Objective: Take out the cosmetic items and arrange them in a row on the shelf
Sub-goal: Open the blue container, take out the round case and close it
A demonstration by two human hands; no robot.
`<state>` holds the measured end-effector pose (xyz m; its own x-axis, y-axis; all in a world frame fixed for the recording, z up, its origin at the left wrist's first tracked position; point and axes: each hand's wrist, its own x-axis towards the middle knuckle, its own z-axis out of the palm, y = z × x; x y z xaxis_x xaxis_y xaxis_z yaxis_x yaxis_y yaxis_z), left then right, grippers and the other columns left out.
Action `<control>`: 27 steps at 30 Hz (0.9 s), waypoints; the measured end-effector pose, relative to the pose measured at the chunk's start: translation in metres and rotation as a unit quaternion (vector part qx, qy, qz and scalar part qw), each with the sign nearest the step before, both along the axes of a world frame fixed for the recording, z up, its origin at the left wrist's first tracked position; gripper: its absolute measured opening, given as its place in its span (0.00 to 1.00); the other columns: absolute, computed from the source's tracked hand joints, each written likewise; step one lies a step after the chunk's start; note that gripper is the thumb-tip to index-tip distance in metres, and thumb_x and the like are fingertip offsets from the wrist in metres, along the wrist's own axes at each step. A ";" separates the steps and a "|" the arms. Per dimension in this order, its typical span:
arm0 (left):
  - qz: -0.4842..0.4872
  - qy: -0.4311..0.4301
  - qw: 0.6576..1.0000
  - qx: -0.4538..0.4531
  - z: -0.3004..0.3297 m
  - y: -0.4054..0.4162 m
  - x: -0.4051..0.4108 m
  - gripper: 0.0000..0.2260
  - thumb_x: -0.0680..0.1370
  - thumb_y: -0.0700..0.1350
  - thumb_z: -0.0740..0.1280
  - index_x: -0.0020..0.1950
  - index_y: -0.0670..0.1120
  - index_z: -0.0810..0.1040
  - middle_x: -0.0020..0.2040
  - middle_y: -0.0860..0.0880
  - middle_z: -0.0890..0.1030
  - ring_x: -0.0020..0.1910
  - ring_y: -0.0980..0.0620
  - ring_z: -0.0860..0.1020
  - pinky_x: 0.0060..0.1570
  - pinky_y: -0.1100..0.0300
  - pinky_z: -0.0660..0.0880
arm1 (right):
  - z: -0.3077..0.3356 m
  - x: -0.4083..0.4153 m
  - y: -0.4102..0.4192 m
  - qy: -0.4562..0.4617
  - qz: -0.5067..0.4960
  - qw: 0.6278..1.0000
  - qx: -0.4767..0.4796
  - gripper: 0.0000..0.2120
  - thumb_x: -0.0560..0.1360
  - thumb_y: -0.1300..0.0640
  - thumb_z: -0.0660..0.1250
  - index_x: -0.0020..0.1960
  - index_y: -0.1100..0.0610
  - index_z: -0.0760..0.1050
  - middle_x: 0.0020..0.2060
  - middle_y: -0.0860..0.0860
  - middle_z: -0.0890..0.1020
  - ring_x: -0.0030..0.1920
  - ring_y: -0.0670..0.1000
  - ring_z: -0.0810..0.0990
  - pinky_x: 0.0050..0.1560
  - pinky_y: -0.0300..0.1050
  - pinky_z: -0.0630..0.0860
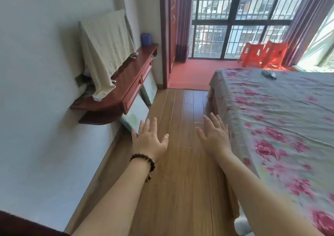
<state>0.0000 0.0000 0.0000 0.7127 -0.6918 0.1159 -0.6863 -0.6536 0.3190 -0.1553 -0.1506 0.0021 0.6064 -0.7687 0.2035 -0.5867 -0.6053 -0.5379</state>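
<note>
A dark red wooden wall shelf (126,83) with drawers hangs on the left wall. A blue container (146,39) stands at its far end. A pale cloth (106,49) drapes over a flat upright object on the shelf. My left hand (149,140), with a bead bracelet at the wrist, is stretched forward over the floor, fingers straight and spread, holding nothing. My right hand (215,133) is stretched out the same way near the bed's edge, also holding nothing. No cosmetic items can be made out.
A bed (282,112) with a floral sheet fills the right side; a dark object (268,74) lies on it. Framed panels (137,114) lean under the shelf. Wooden floor (180,163) runs between wall and bed. Orange stools (262,55) stand by the barred window.
</note>
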 end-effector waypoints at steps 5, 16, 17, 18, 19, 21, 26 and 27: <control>0.004 0.035 0.998 0.044 -0.043 -0.015 0.009 0.33 0.77 0.62 0.52 0.78 0.51 0.47 0.79 0.48 0.52 0.77 0.50 0.46 0.75 0.44 0.45 | -0.038 0.016 -0.010 0.037 -0.011 0.999 0.029 0.28 0.79 0.43 0.56 0.76 0.51 0.57 0.77 0.50 0.53 0.77 0.49 0.45 0.76 0.55 0.41; 0.014 0.069 0.994 0.085 -0.093 -0.139 0.097 0.33 0.77 0.62 0.52 0.78 0.51 0.47 0.79 0.48 0.52 0.77 0.50 0.46 0.75 0.44 0.45 | -0.095 0.111 -0.131 0.070 -0.016 0.995 0.071 0.28 0.79 0.42 0.56 0.75 0.50 0.57 0.77 0.50 0.54 0.77 0.49 0.45 0.76 0.55 0.42; 0.014 0.069 0.994 0.089 -0.093 -0.159 0.112 0.33 0.77 0.62 0.52 0.78 0.51 0.47 0.79 0.48 0.52 0.77 0.50 0.46 0.75 0.44 0.45 | -0.095 0.125 -0.150 0.069 -0.016 0.995 0.074 0.28 0.79 0.42 0.56 0.75 0.50 0.57 0.77 0.51 0.54 0.77 0.49 0.45 0.76 0.55 0.42; 0.014 0.068 0.993 0.092 -0.091 -0.181 0.127 0.33 0.77 0.62 0.52 0.78 0.51 0.47 0.79 0.48 0.52 0.77 0.49 0.46 0.75 0.44 0.45 | -0.095 0.140 -0.170 0.068 -0.015 0.995 0.078 0.28 0.79 0.43 0.56 0.75 0.50 0.58 0.77 0.51 0.54 0.77 0.49 0.45 0.76 0.55 0.42; 0.014 0.067 0.993 0.092 -0.090 -0.204 0.143 0.33 0.77 0.62 0.52 0.78 0.51 0.47 0.79 0.48 0.52 0.77 0.49 0.46 0.75 0.44 0.46 | -0.094 0.155 -0.191 0.069 -0.012 0.994 0.079 0.28 0.79 0.43 0.56 0.75 0.51 0.58 0.77 0.51 0.54 0.77 0.49 0.45 0.76 0.55 0.42; 0.018 0.067 0.994 0.090 -0.084 -0.245 0.173 0.32 0.77 0.62 0.53 0.78 0.51 0.48 0.78 0.47 0.53 0.77 0.49 0.47 0.75 0.44 0.46 | -0.089 0.184 -0.228 0.079 0.000 0.994 0.075 0.28 0.79 0.42 0.56 0.75 0.50 0.58 0.77 0.50 0.54 0.77 0.49 0.45 0.76 0.55 0.42; 0.040 0.061 0.995 0.062 -0.074 -0.328 0.241 0.32 0.77 0.62 0.54 0.78 0.51 0.49 0.78 0.48 0.53 0.77 0.48 0.48 0.74 0.44 0.46 | -0.076 0.254 -0.311 0.088 0.021 0.994 0.060 0.27 0.79 0.43 0.56 0.75 0.50 0.58 0.77 0.50 0.54 0.77 0.49 0.45 0.75 0.54 0.41; 0.044 0.063 0.995 0.059 -0.073 -0.342 0.254 0.32 0.77 0.61 0.54 0.78 0.51 0.49 0.78 0.48 0.53 0.77 0.48 0.47 0.74 0.44 0.46 | -0.075 0.268 -0.325 0.089 0.023 0.994 0.060 0.27 0.79 0.43 0.56 0.75 0.50 0.58 0.77 0.50 0.54 0.77 0.49 0.45 0.75 0.54 0.41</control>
